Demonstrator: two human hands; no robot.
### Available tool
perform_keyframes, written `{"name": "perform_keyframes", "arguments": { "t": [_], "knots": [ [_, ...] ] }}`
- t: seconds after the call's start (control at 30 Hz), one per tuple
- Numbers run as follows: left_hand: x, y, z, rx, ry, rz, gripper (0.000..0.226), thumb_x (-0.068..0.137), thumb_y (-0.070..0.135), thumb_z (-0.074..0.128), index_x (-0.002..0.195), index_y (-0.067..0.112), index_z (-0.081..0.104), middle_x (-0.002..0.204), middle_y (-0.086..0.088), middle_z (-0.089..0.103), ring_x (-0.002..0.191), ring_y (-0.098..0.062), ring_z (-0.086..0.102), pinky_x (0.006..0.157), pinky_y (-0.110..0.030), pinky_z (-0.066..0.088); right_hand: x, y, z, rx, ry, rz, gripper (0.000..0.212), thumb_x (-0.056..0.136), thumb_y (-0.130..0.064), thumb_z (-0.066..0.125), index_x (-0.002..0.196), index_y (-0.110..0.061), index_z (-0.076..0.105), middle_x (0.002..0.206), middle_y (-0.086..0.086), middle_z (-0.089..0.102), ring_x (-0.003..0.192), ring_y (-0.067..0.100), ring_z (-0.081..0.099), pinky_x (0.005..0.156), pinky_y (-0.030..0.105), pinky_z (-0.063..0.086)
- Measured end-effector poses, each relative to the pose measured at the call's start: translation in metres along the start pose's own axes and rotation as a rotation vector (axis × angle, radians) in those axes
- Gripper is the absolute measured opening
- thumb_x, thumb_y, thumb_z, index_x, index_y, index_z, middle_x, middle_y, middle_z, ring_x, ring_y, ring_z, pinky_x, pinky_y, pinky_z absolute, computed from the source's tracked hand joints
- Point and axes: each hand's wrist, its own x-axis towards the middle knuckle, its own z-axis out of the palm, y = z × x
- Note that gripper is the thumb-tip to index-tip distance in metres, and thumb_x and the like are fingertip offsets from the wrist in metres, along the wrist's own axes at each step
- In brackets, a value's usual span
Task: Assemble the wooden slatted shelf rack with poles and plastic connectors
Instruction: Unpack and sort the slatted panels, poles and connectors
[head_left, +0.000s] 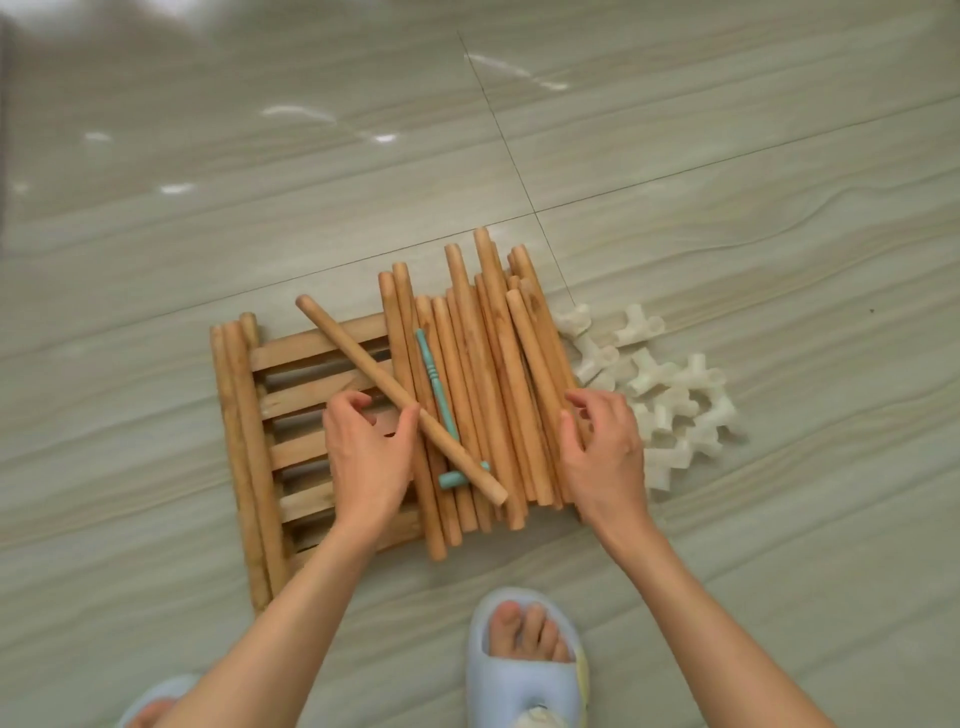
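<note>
Nearest, a slippered foot (524, 644) on tiled floor (727, 208). Left hand (366, 457) pinches a diagonal pole (384, 387) over the slatted shelf (311, 384); right hand (605, 447), fingers loosely curled, touches bundled poles (488, 374). White connectors (660, 384) lie beyond, right.

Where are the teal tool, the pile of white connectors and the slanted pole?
teal tool (435, 387), head view, on its shaft.
white connectors (655, 375), head view, on one mid-pile.
slanted pole (358, 354), head view, on its upper half.

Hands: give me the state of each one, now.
Left hand: pinches the slanted wooden pole.
Right hand: fingers curled on the edge of the pole pile; grip cannot be told.
</note>
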Motion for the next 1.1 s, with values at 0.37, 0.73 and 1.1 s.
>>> {"name": "perform_keyframes", "arguments": {
  "t": [0.37, 0.73, 1.1],
  "knots": [
    [0.02, -0.001, -0.009, -0.12, -0.213, -0.189, 0.061, 0.084, 0.012, 0.065, 0.136, 0.014, 0.032, 0.087, -0.002, 0.062, 0.081, -0.014, 0.063, 0.062, -0.022, 0.047, 0.019, -0.073, 0.065, -0.212, -0.344, -0.088, 0.025, 0.092, -0.03, 0.054, 0.108, -0.012, 0.059, 0.101, 0.003, 0.062, 0.09, 0.018, 0.06, 0.073, 0.029, 0.051],
    [0.018, -0.033, -0.026, 0.086, -0.314, 0.032, 0.043, 0.086, 0.014, 0.063, 0.126, 0.018, 0.047, 0.097, 0.004, 0.059, 0.088, -0.012, 0.059, 0.082, -0.033, 0.053, 0.03, -0.083, 0.048, 0.072, -0.291, 0.064, 0.004, 0.094, -0.023, 0.05, 0.094, -0.019, 0.051, 0.084, -0.005, 0.058, 0.07, 0.013, 0.061, 0.058, 0.022, 0.052],
    [0.006, -0.046, -0.018, 0.157, -0.311, 0.186, 0.06, 0.084, 0.023, 0.065, 0.137, 0.017, 0.038, 0.133, -0.001, 0.047, 0.122, -0.016, 0.044, 0.104, -0.04, 0.039, 0.062, 0.021, -0.006, 0.092, -0.03, 0.429, 0.014, 0.089, -0.017, 0.057, 0.091, -0.006, 0.066, 0.076, 0.003, 0.067, 0.066, 0.015, 0.064, 0.071, 0.033, 0.055]
  ]
}}
